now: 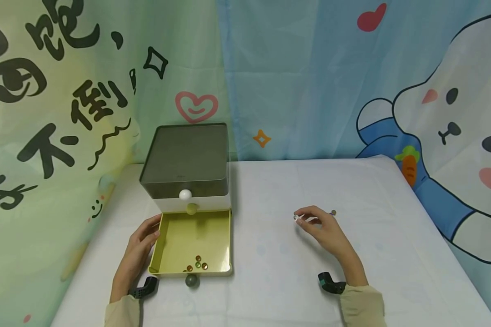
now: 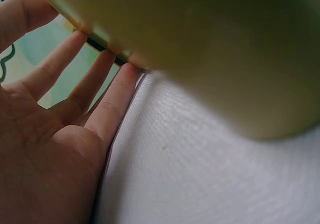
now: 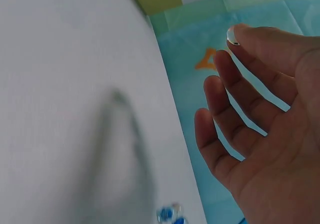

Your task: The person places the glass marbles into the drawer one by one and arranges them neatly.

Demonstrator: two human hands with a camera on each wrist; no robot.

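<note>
In the head view my left hand touches the left wall of a pulled-out yellow-green drawer. The left wrist view has fairly straight fingers against the drawer's side, which blurs close to the camera. Over the table to the right, my right hand pinches a small clear glass bead between thumb and index fingertip. Its other fingers are loosely bent and hold nothing. Several small amber and green beads lie near the drawer's front wall.
Behind the drawer stands a white cabinet with a dark grey lid and a white knob. A dark round knob sits on the drawer's front. Small glass beads, partly blue, rest on the white tablecloth beyond my right hand.
</note>
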